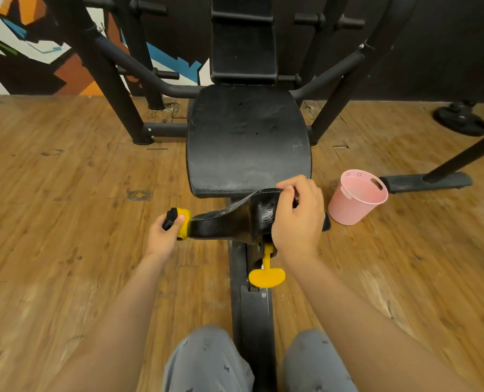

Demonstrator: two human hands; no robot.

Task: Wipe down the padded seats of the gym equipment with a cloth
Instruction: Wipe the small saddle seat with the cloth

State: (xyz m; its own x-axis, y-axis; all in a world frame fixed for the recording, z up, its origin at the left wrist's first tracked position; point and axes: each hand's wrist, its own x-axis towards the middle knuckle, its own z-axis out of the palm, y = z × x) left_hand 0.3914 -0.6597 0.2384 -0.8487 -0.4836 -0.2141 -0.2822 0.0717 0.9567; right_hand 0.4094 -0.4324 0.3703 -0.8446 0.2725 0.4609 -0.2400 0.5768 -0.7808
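Both hands on the small black pad (pixel 235 219) in front of the padded seat (pixel 247 142).

The pad is glossy, grained and stitched. The left hand (pixel 164 236) curls shut around a yellow-and-black cloth (pixel 180 222) (pressed to the pad's left end); the right hand (pixel 297 216) grips its raised edge.

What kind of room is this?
Most likely a gym: a black steel-framed exercise machine with a black padded seat, a black weight plate on the wooden floor.

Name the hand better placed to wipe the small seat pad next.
Left. The left hand already holds the yellow cloth against the small seat pad; the right hand grips its far end, steadying it.
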